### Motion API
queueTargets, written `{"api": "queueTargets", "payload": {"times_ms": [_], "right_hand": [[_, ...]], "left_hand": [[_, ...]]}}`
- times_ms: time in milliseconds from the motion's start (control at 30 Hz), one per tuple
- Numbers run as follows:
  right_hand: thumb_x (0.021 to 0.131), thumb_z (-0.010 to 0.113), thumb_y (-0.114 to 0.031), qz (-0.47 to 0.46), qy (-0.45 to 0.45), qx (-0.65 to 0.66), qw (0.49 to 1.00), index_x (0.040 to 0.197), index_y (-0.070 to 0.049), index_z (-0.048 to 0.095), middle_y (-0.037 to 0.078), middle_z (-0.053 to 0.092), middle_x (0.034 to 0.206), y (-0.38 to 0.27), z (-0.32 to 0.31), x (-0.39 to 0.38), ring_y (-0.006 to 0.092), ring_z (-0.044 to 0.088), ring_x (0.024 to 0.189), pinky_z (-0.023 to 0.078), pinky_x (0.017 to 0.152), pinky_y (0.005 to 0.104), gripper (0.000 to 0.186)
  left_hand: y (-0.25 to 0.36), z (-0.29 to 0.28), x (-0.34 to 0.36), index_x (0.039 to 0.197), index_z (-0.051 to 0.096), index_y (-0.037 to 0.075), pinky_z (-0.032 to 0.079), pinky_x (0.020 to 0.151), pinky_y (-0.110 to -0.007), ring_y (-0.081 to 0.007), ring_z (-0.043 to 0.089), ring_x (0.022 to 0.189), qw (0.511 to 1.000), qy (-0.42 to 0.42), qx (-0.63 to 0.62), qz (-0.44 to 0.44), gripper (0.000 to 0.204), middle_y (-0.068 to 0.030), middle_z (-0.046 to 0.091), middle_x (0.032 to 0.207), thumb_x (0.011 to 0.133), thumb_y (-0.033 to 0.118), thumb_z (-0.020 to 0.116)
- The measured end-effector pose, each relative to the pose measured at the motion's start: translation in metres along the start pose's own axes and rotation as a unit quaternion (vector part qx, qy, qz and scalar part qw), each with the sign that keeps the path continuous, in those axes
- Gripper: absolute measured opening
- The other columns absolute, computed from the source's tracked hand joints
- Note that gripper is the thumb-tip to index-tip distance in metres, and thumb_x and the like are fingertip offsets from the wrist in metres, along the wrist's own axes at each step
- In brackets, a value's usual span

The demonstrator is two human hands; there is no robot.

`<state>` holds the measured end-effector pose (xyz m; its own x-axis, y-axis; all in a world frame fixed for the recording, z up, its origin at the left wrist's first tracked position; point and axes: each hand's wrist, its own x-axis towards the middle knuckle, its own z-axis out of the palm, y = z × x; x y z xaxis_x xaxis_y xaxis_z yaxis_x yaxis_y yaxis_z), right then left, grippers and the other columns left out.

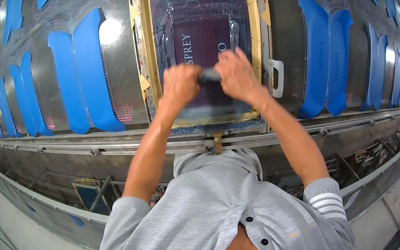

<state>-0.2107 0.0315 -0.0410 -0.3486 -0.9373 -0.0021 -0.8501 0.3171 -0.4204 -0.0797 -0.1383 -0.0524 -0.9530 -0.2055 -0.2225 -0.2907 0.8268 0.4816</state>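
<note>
Nearest is my gray shirt (214,203), close up to the rail (287,134) along the desk (284,30). Past the rail, the near edge of the screen (259,7); its long axis looks to run away from me, though the lens bends edges. Above its near half, both hands on one dark bar (209,74): left hand (182,84) curled around the left end, right hand (238,75) around the right end, a couple of right fingertips lifted. Grip is narrow on both sides, holding the bar; only its short middle shows between my fists, and it's smeared. Bar's long axis goes left-right, so crosswise to the screen, about level. Neither hand is nearer, it sits between them. Can't tell if its lower edge touches the mesh (201,28), fists hide it. More mesh lies beyond the bar than on my side, straight ahead. White handle (278,78) just beside the screen's right edge, right hand nearer. Blue pieces flank the screen on the desk, left pair (69,83) and right pair (316,51), well apart from the grip.
</note>
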Motion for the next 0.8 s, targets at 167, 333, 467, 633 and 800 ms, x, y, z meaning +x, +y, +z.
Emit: {"api": "queueTargets", "payload": {"times_ms": [167, 333, 467, 633, 800], "right_hand": [[0.08, 0.072, -0.016, 0.018, -0.051, 0.029, 0.998, 0.091, -0.002, 0.071, 0.012, 0.068, 0.102, -0.06, 0.012, -0.092, 0.0306, 0.058, 0.12, 0.038, 0.111, 0.064, 0.017], [0.081, 0.082, -0.035, 0.086, 0.111, 0.143, 0.98, 0.118, -0.006, 0.071, 0.016, 0.063, 0.122, -0.015, -0.028, -0.085, 0.0313, 0.056, 0.124, 0.045, 0.103, 0.0547, 0.049], [0.094, 0.069, -0.042, 0.446, 0.269, -0.014, 0.854, 0.114, -0.006, 0.074, 0.018, 0.071, 0.113, 0.081, 0.009, -0.084, 0.039, 0.065, 0.109, 0.048, 0.095, 0.0515, 0.042], [0.097, 0.063, -0.038, 0.456, 0.204, 0.102, 0.86, 0.102, -0.002, 0.078, 0.02, 0.076, 0.097, 0.102, 0.004, -0.08, 0.0382, 0.072, 0.091, 0.053, 0.084, 0.0484, 0.039], [0.096, 0.066, -0.035, 0.455, 0.266, 0.142, 0.838, 0.093, 0.003, 0.075, 0.017, 0.067, 0.07, 0.079, -0.032, -0.09, 0.0256, 0.063, 0.066, 0.048, 0.068, 0.0416, 0.04]], "left_hand": [[0.042, 0.022, -0.1, 0.108, 0.077, 0.011, 0.058, 0.075, -0.041, -0.0297, 0.074, 0.094, 0.999, -0.016, -0.036, 0.0, 0.041, -0.0079, 0.077, 0.105, 0.069, 0.0, 0.069], [0.045, 0.03, -0.109, 0.106, 0.078, 0.01, 0.059, 0.077, -0.041, -0.0298, 0.074, 0.096, 0.999, 0.013, -0.029, 0.019, 0.038, -0.0077, 0.077, 0.109, 0.071, 0.0, 0.068], [0.048, 0.023, -0.108, 0.105, 0.079, 0.011, 0.059, 0.079, -0.042, -0.0299, 0.074, 0.096, 1.0, 0.0, -0.018, 0.011, 0.035, -0.0083, 0.077, 0.108, 0.073, 0.002, 0.068], [0.039, 0.045, -0.117, 0.107, 0.077, 0.011, 0.059, 0.081, -0.044, -0.0311, 0.073, 0.1, 1.0, -0.005, -0.015, 0.002, 0.038, -0.0099, 0.076, 0.111, 0.071, 0.002, 0.069], [0.045, 0.019, -0.133, 0.111, 0.075, 0.009, 0.058, 0.087, -0.045, -0.0318, 0.072, 0.106, 0.997, 0.018, -0.073, 0.028, 0.044, -0.0093, 0.076, 0.115, 0.068, 0.0, 0.07]]}}
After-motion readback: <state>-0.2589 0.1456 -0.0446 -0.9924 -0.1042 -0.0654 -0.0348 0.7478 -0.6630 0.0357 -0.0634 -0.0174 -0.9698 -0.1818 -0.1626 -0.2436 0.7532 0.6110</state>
